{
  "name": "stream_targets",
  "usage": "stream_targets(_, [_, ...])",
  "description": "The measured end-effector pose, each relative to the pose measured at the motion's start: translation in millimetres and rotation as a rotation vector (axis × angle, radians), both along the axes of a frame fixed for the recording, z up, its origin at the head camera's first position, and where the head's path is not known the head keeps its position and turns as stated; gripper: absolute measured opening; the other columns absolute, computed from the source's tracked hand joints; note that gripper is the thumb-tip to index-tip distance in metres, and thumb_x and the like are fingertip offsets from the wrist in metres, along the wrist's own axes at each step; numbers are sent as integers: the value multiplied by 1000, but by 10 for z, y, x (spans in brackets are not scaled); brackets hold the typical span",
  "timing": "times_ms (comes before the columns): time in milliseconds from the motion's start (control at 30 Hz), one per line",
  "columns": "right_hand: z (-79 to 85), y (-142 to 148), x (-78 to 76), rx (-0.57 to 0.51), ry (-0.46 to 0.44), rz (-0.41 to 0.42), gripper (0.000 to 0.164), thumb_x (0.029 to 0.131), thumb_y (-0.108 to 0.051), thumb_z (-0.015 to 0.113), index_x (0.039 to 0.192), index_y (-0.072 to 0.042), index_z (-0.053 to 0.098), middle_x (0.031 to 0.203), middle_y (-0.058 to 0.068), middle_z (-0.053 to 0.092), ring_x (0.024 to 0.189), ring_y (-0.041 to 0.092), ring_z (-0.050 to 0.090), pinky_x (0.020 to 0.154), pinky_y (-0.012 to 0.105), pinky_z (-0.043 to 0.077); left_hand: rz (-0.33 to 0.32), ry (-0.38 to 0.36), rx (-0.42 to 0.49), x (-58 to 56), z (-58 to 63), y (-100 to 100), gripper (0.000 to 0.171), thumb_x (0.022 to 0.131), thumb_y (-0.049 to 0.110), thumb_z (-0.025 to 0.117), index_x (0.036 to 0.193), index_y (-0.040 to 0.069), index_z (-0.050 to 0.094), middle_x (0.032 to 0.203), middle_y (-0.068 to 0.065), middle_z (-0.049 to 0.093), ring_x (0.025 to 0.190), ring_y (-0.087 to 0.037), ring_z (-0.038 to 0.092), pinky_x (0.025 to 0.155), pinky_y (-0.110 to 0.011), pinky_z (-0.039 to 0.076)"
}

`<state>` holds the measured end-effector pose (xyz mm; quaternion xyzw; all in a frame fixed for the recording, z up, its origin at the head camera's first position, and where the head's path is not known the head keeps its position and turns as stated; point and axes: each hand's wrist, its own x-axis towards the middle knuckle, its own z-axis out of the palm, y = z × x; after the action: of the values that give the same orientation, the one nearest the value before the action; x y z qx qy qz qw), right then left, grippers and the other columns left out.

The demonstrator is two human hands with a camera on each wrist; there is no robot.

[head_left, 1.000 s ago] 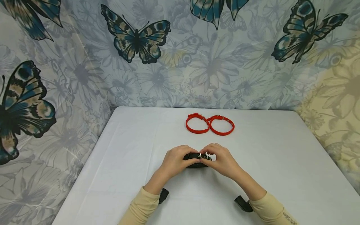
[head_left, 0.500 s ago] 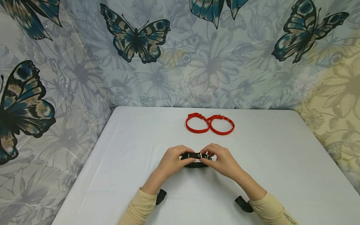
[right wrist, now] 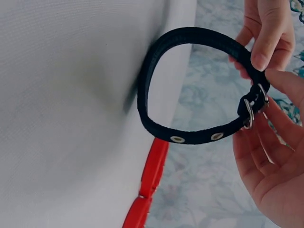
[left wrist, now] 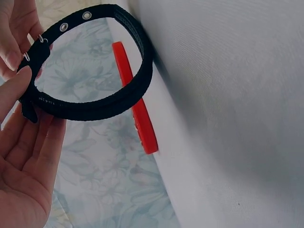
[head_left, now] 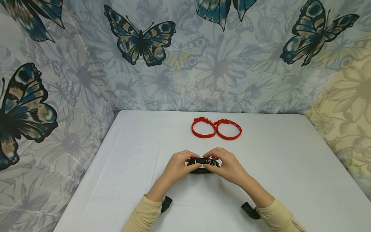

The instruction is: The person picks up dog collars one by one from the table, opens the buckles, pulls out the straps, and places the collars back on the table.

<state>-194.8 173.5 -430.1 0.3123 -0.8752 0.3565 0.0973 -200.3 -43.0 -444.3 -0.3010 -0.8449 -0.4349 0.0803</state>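
A black collar (head_left: pixel 200 171) with a metal buckle and eyelets is fastened into a loop and held near the middle of the table. My left hand (head_left: pixel 177 164) pinches its strap on the left between thumb and fingers. On the other side my right hand (head_left: pixel 227 163) pinches the strap by the buckle, thumb in front and fingers behind. In the right wrist view the buckle and D-ring (right wrist: pixel 249 113) lie right at the right fingers, with two eyelets (right wrist: pixel 177 139) below on the band. The left wrist view shows the black loop (left wrist: pixel 95 110) standing upright at the white surface.
Two red collars (head_left: pixel 203 135), each closed in a ring, lie side by side at the back of the white table (head_left: pixel 139 135). Behind stands a butterfly-patterned backdrop (head_left: pixel 162 83). Black wrist-worn pieces (head_left: pixel 250 211) hang by the sleeves.
My left hand has slid left along the strap, showing more of the band. My right fingers have shifted slightly left, near the buckle. The red collars have stayed put.
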Motion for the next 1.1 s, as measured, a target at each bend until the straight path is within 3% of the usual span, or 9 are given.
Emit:
stream_targets(367, [-50, -22, 5, -22, 36, -12, 20, 79, -27, 73, 98, -23, 66, 94, -14, 61, 79, 7, 52, 65, 32, 48, -11, -65, 65, 11, -41, -16, 22, 78, 25, 74, 96, 14, 69, 93, 7, 65, 86, -5, 60, 74, -18, 50])
stream_targets(733, [-172, 3, 7, -212, -152, -76, 20, 80, -27, 72, 99, -25, 65, 96, -15, 61, 90, 6, 58, 83, 30, 50, -22, -107, 147, -4, -109, -30, 21, 79, 26, 73, 96, 14, 69, 92, 6, 65, 88, -7, 61, 75, -22, 51])
stream_targets(933, [-216, -1, 18, -336, -243, -35, 20, 82, -22, 70, 101, -19, 64, 96, -6, 62, 88, 12, 57, 84, 31, 50, -16, -120, 185, -9, -145, -31, 20, 78, 24, 74, 95, 14, 69, 91, 5, 65, 88, -9, 62, 74, -22, 52])
stream_targets(1033, [-212, 5, 13, -304, -214, -25, 21, 82, -22, 70, 102, -18, 64, 97, -5, 62, 89, 12, 57, 84, 31, 50, -17, -116, 199, -6, -142, -28, 20, 78, 24, 73, 94, 14, 69, 90, 5, 65, 87, -12, 63, 74, -24, 52])
stream_targets(1100, [-186, 12, 11, -230, -146, -28, 22, 83, -24, 69, 103, -20, 63, 98, -7, 62, 90, 12, 57, 82, 30, 50, -15, -116, 201, -1, -137, -24, 19, 78, 25, 73, 94, 14, 69, 90, 5, 65, 86, -12, 63, 74, -24, 52])
